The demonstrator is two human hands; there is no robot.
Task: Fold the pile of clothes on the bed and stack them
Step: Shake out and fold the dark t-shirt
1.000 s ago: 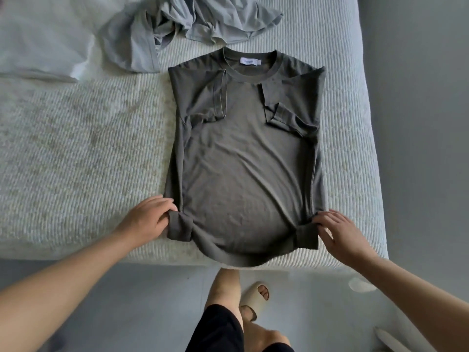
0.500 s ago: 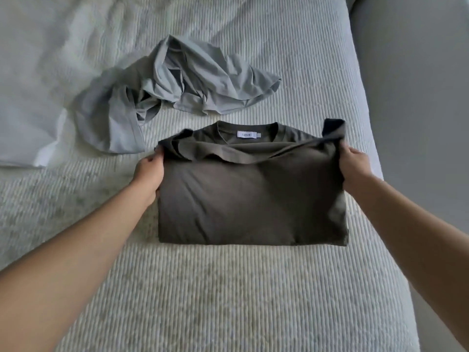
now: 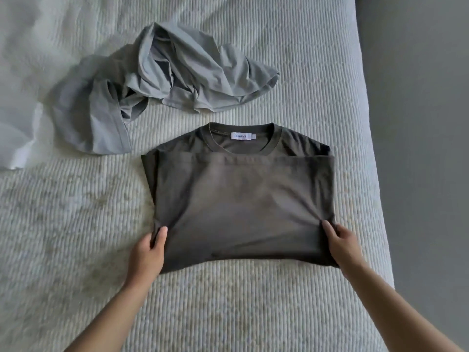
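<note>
Both hands have come back from the far corners of the dark t-shirt (image 3: 241,199) to its near corners, and its folded-over half now lies flat, hem just short of the collar. Going left to right: a white pillow (image 3: 15,123) sits at the far left edge of the bed (image 3: 76,250); beside it a crumpled grey t-shirt (image 3: 157,87) lies unfolded, just beyond the dark one. Left hand (image 3: 147,252) reaches forward with a straight forearm and pinches the near left corner, thumb on top, fingers tucked under the cloth. Right hand (image 3: 342,242) mirrors it at the near right corner, thumb lying on the fabric, fingers curled round the edge.
</note>
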